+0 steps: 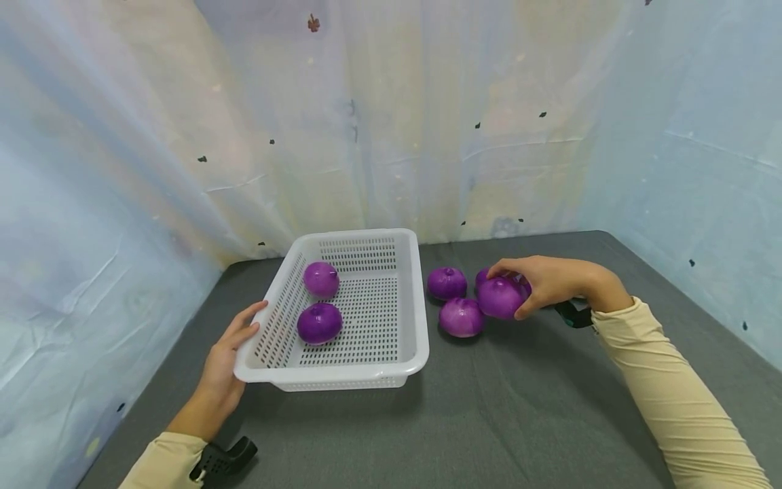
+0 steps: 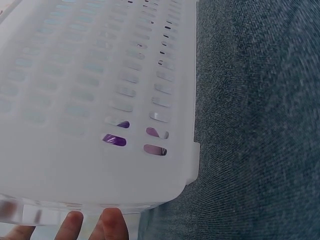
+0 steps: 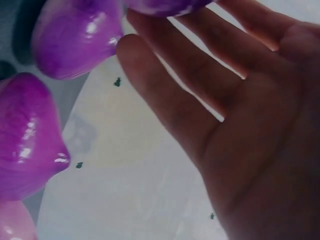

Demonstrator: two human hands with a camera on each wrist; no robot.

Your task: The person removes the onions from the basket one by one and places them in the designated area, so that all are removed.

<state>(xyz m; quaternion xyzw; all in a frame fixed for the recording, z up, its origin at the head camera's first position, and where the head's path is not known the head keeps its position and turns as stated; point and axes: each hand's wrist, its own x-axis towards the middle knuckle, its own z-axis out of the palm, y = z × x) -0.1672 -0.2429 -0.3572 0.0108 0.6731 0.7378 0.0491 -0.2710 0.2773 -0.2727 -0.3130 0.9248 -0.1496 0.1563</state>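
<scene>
In the head view, a white perforated plastic basket [image 1: 412, 305] holds two purple onions, one paler onion [image 1: 320, 280] behind a darker one [image 1: 320, 323]. My left hand [image 1: 222, 363] grips the basket's left rim; the left wrist view shows its fingertips [image 2: 112, 222] at the rim, beside the slotted wall [image 2: 75, 165]. To the right of the basket, my right hand [image 1: 544, 282] holds a purple onion [image 1: 499, 299] between thumb and fingers. Beside that lie a darker onion [image 1: 447, 283] and a pinkish one [image 1: 461, 318], with another partly hidden behind the held onion.
A dark grey cloth [image 1: 489, 421] covers the table. Pale patterned sheeting [image 1: 391, 136] hangs behind and along both sides. Black straps with devices [image 1: 226, 458] sit at both wrists, below the cream sleeves [image 1: 666, 380].
</scene>
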